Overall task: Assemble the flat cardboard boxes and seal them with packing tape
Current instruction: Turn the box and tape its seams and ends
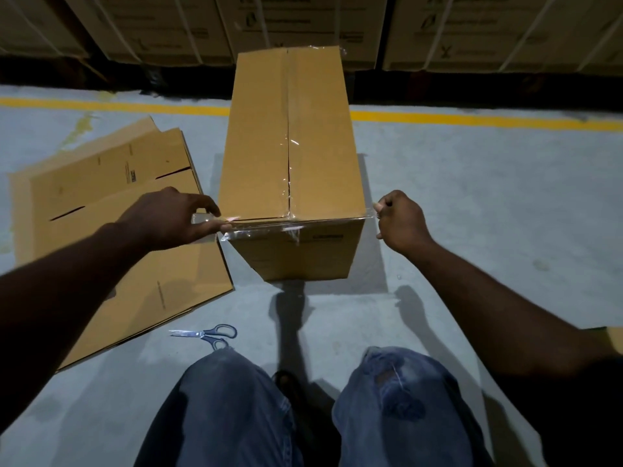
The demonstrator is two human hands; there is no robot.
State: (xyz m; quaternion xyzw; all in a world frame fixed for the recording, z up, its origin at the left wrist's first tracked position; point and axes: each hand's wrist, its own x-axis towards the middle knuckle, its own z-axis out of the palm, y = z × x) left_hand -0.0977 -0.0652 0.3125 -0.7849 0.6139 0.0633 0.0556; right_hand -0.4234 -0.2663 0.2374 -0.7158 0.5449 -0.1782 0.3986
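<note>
Head view, one box (256,146), two hands (175,214) (401,220) pinching one tape strip (269,226)

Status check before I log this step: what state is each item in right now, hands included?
box: assembled, top flaps closed, centre seam taped
tape strip: stretched along the box's near top edge, ends held past both corners
left hand: pinches the strip's left end
right hand: pinches the strip's right end
flat cardboard: not yet assembled, lying on the floor
scissors: blades closed, lying on the floor
</note>
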